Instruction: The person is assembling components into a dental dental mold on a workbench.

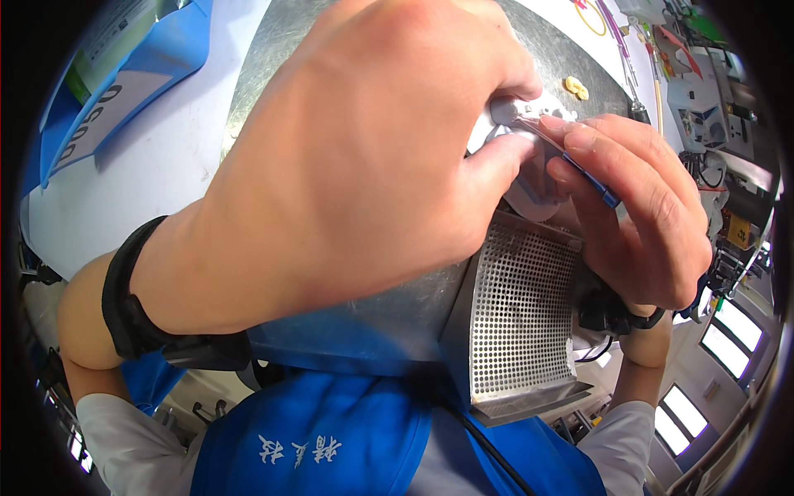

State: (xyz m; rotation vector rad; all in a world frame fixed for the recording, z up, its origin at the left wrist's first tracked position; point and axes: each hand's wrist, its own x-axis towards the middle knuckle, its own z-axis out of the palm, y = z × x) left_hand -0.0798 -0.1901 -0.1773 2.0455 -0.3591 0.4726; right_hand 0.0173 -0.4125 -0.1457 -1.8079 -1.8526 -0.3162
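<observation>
L hand point(356, 165) grip pinches small white plastic part point(529, 112), frame centre-top; R hand point(645, 223) grip holds thin blue-handled tool point(591, 178), its axis slanting up-left into the part, above perforated metal housing point(521, 314).

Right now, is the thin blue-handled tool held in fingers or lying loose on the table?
Held: the right hand pinches the blue-handled tool against the white plastic part.

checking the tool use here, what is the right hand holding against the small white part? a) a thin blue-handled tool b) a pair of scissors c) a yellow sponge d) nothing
a: the right hand pinches a thin blue-handled tool whose tip meets the small white part that the left hand steadies above the perforated metal panel.
</observation>
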